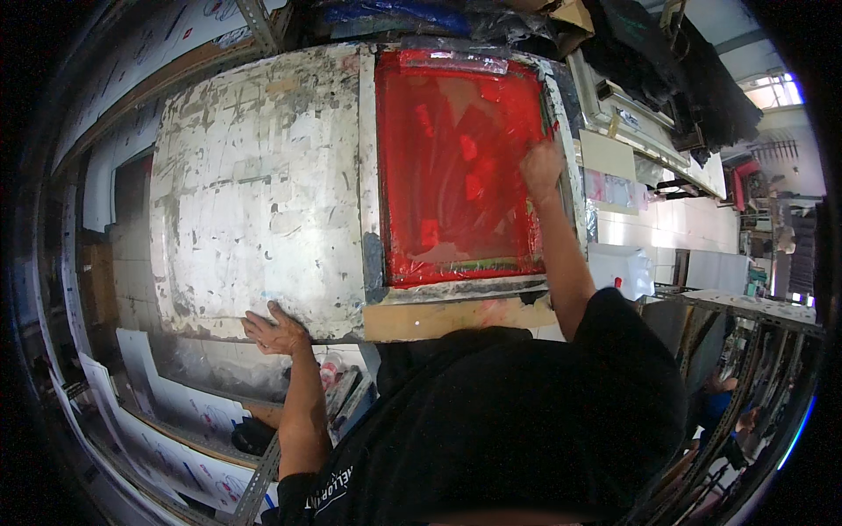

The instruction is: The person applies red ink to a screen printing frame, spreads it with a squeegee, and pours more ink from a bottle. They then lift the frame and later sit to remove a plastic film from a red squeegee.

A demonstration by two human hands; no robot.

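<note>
A silkscreen [412,188] smeared with wet red ink lies on the right half of the work surface, inside a pale, stained frame [369,158]. My right hand [542,167] is closed at the screen's right side, slightly blurred. What its fingers hold, if anything, is hidden. To the left lies a worn white board [254,197] covered in scuffs and grey smudges. On that board's near edge rests my left hand [277,331], fingers apart and holding nothing. Clear tape [456,61] runs across the screen's far end.
A tan strip [438,321] lies along the near side of the frame. Slotted metal shelving [710,412] stands at the right, and white printed panels [184,394] at the left. Dark plastic sheets [649,70] are heaped at the far right. A white container [621,267] sits beside my right forearm.
</note>
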